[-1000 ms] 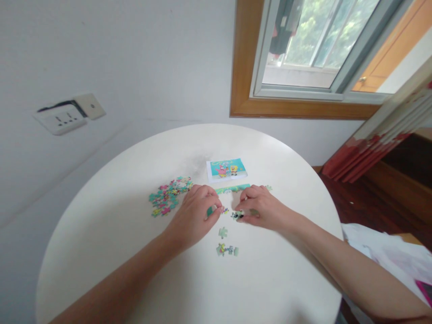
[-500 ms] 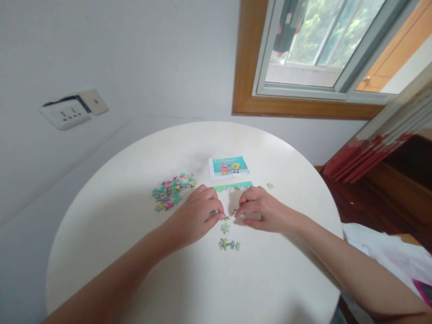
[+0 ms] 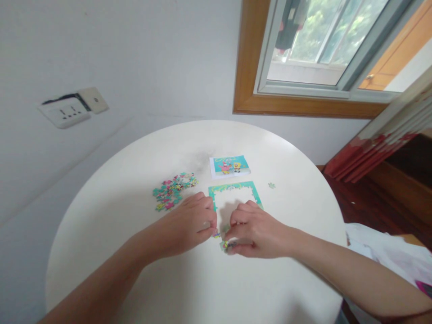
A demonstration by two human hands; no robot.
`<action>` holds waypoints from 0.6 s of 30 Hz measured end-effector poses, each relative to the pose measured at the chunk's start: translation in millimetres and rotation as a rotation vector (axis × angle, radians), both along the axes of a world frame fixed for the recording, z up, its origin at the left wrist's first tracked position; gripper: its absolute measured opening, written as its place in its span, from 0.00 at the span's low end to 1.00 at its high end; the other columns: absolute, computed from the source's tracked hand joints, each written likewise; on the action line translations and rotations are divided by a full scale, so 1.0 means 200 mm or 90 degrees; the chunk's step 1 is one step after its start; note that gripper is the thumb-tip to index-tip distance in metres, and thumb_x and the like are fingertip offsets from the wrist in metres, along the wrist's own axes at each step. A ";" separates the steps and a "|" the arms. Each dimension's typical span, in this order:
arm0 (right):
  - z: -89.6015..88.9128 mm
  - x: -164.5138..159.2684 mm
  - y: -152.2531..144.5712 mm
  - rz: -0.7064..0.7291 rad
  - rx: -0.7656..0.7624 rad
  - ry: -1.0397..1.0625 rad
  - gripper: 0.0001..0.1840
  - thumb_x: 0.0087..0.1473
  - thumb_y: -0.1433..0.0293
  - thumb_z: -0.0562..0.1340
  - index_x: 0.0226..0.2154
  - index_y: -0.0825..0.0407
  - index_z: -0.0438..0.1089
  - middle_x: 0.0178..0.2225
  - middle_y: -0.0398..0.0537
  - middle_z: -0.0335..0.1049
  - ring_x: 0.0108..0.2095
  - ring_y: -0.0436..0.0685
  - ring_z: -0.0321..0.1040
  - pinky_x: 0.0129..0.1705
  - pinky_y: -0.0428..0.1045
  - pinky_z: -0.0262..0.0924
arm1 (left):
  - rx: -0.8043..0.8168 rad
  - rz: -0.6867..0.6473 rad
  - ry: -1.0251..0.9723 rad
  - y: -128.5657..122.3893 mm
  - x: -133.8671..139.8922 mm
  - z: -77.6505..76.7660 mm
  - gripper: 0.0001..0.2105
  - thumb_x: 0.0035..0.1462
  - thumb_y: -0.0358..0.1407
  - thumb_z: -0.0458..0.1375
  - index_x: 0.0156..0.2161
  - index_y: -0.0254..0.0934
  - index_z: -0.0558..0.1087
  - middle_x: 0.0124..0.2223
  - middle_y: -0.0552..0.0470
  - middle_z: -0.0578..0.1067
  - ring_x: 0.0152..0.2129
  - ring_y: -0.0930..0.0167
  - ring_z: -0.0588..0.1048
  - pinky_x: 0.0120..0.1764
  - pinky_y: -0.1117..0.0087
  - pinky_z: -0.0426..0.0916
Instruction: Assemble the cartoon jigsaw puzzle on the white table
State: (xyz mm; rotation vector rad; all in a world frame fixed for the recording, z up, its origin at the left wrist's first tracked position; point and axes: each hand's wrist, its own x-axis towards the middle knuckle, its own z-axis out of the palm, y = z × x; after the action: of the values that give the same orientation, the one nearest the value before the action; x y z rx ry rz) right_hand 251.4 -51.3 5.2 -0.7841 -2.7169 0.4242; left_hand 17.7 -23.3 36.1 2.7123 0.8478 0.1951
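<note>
Centre of frame: left hand [image 3: 189,222] and right hand [image 3: 253,229], fingertips pinched together on small joined puzzle pieces [image 3: 227,244] lying on the round white table [image 3: 135,180]. Just above them, the teal puzzle frame [image 3: 233,192]; left of it, a heap of loose pieces [image 3: 171,191]; above it, the reference picture [image 3: 229,165].

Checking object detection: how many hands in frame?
2. Left hand on the table, beside the puzzle frame. Right hand just right of it, fingers meeting over small pieces. None seem hidden.
</note>
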 end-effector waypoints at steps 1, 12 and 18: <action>-0.01 -0.01 0.00 -0.009 0.008 -0.001 0.15 0.56 0.56 0.61 0.41 0.47 0.74 0.37 0.47 0.70 0.41 0.55 0.60 0.44 0.53 0.46 | 0.001 -0.001 0.012 0.00 0.00 0.00 0.09 0.59 0.32 0.54 0.28 0.38 0.71 0.32 0.52 0.68 0.34 0.67 0.65 0.41 0.67 0.57; -0.01 -0.03 0.00 -0.028 -0.004 -0.006 0.12 0.57 0.60 0.61 0.39 0.47 0.75 0.37 0.48 0.71 0.42 0.56 0.60 0.43 0.53 0.46 | -0.015 0.017 0.018 -0.01 -0.03 -0.02 0.07 0.57 0.35 0.59 0.28 0.38 0.71 0.33 0.52 0.68 0.35 0.67 0.66 0.41 0.68 0.57; -0.01 -0.05 -0.01 -0.042 -0.045 0.021 0.07 0.55 0.66 0.62 0.36 0.46 0.75 0.35 0.45 0.70 0.40 0.55 0.61 0.43 0.52 0.47 | -0.017 0.037 0.019 0.00 -0.04 -0.04 0.07 0.53 0.35 0.63 0.27 0.39 0.71 0.33 0.53 0.68 0.35 0.67 0.65 0.40 0.68 0.56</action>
State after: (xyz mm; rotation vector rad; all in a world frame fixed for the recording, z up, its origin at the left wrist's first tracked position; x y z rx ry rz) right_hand 241.7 -53.6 2.3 -0.8740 -2.6499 0.5156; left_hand 10.3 -23.9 28.9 2.6737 0.9309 0.1551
